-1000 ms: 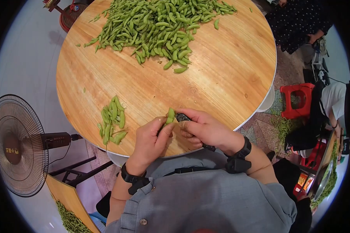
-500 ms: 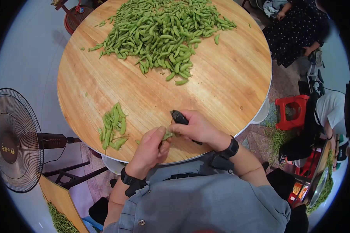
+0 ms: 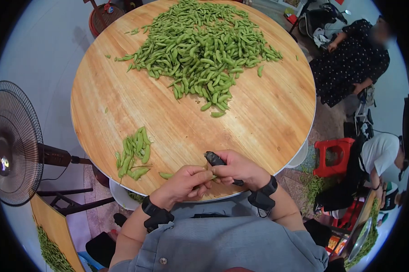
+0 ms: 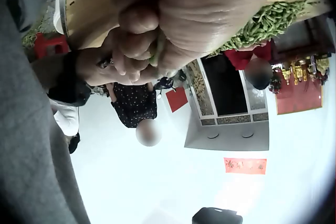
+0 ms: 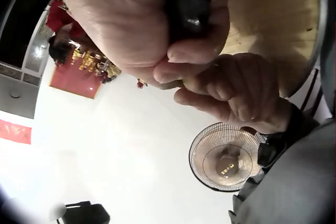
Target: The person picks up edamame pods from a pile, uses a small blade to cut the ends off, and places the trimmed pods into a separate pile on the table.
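Note:
Over the near edge of the round wooden table point(image 3: 186, 131), my left hand point(image 3: 186, 181) pinches a green soybean pod point(image 4: 156, 50), mostly hidden by the fingers. My right hand point(image 3: 240, 167) grips a dark black tool point(image 3: 215, 158) in its palm; what kind it is I cannot tell. The right thumb and fingertips meet the left fingertips at the pod. One loose pod point(image 3: 166, 175) lies just beyond the left hand. Left of it is a small pile of pods point(image 3: 134, 152).
A large heap of pods point(image 3: 204, 50) covers the far part of the table. An electric fan point(image 3: 14, 145) stands at the left. On the right are a red stool point(image 3: 333, 156), a person in a dotted dark dress point(image 3: 349, 68) and a person in a white shirt point(image 3: 379, 152).
The pod upright between my hands a second ago has sunk among the fingers. A loose pod now shows beside my left hand. The head view has shifted, showing more of the room.

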Demonstrator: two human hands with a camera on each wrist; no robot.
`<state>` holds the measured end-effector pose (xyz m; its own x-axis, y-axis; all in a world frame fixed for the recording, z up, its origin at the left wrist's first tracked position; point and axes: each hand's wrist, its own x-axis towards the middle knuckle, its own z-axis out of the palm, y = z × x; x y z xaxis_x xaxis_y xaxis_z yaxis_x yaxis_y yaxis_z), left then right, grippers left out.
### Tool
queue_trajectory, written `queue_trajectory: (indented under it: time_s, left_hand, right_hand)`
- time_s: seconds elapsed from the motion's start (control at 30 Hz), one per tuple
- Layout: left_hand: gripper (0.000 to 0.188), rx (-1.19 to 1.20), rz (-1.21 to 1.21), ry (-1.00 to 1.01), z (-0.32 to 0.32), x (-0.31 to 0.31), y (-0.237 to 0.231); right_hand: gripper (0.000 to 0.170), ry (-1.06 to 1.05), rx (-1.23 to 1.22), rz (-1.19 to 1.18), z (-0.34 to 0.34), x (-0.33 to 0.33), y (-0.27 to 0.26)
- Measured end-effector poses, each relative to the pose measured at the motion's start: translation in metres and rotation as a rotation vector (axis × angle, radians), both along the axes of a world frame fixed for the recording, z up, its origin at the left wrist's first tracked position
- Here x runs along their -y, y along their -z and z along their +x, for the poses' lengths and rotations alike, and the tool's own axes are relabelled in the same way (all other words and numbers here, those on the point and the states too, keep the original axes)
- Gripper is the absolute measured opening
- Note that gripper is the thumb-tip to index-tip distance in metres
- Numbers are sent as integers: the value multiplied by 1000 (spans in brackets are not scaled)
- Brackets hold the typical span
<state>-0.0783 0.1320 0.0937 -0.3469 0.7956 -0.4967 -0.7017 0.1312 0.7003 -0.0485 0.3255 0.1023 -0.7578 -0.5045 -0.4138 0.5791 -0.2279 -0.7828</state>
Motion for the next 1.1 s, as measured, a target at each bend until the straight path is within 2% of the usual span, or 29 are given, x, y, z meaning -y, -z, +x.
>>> queue_trajectory:
  time_s: [0.07, 0.17, 0.37, 0.4, 0.43, 0.47, 0.5, 0.53, 0.57, 0.6, 0.63, 0.67, 0.7, 0.73, 0.77, 0.8, 0.83, 0.9, 0.93, 0.97, 1.0, 1.03, 1.07, 1.1]
  left_hand:
    - [25, 86, 41, -128, 3, -2, 11]
    - [22, 94, 40, -245, 8, -10, 6]
    - [16, 151, 12, -313, 9, -11, 1]
    - [16, 151, 14, -315, 9, -10, 3]
    - [14, -11, -10, -296, 10, -10, 7]
    - [13, -172, -34, -273, 11, -10, 11]
    - [13, -171, -33, -270, 10, -9, 18]
    - [13, -504, -89, -211, 8, -7, 26]
    - [14, -837, -144, -148, 6, -6, 29]
    - [14, -836, -142, -148, 6, -7, 29]
    - [16, -700, -169, -195, 6, -7, 27]
    - [18, -563, -196, -240, 5, -7, 24]
    - [18, -562, -194, -238, 3, -5, 19]
    - [19, -251, -81, -331, -2, -2, 9]
    - [21, 62, 31, -417, -5, 0, 2]
    - [21, 64, 31, -412, -6, -1, -4]
    - [21, 166, 52, -531, -6, -5, -8]
    - [21, 328, 29, -745, -6, -20, -13]
    - [21, 329, 28, -745, -6, -17, -10]
    - [19, 389, 135, -651, -7, -10, -3]
    - [17, 448, 241, -556, -6, -6, 0]
    - [17, 452, 239, -554, -4, -5, 0]
    - [15, 346, 206, -490, -3, -4, -2]
    - [13, 240, 172, -421, -1, -4, -3]
  right_hand:
    - [6, -13, -31, 47, -3, 1, 0]
    - [6, -13, -52, 131, -10, -1, 3]
    - [10, -30, -128, 376, -20, 0, 2]
    - [11, -15, -258, 500, -19, 0, 4]
    - [12, 1, -388, 624, -19, 0, 5]
    - [12, 2, -386, 626, -18, 1, 9]
    - [14, 13, -539, 789, -17, 1, 14]
    - [16, 23, -692, 952, -16, 3, 16]
    - [16, 23, -691, 954, -15, 6, 15]
    - [18, 92, -700, 1167, -14, 11, 12]
    - [20, 163, -703, 1379, -12, 14, 8]
    - [20, 165, -701, 1380, -11, 15, 2]
    - [21, 259, -704, 1343, -9, 16, -6]
    - [21, 352, -705, 1303, -6, 17, -12]
    - [21, 354, -699, 1304, -3, 21, -19]
    - [23, 307, -907, 1155, 0, 27, -24]
    - [26, 256, -1108, 995, 1, 31, -27]
    - [26, 280, -1193, 927, -3, 37, -23]
    - [26, 300, -1276, 853, -6, 38, -22]
    - [26, 298, -1273, 853, -7, 36, -22]
    - [24, 397, -1132, 982, -10, 34, -23]
    - [22, 494, -983, 1105, -12, 32, -23]
    - [22, 495, -978, 1108, -16, 31, -22]
    - [20, 376, -771, 968, -20, 30, -18]
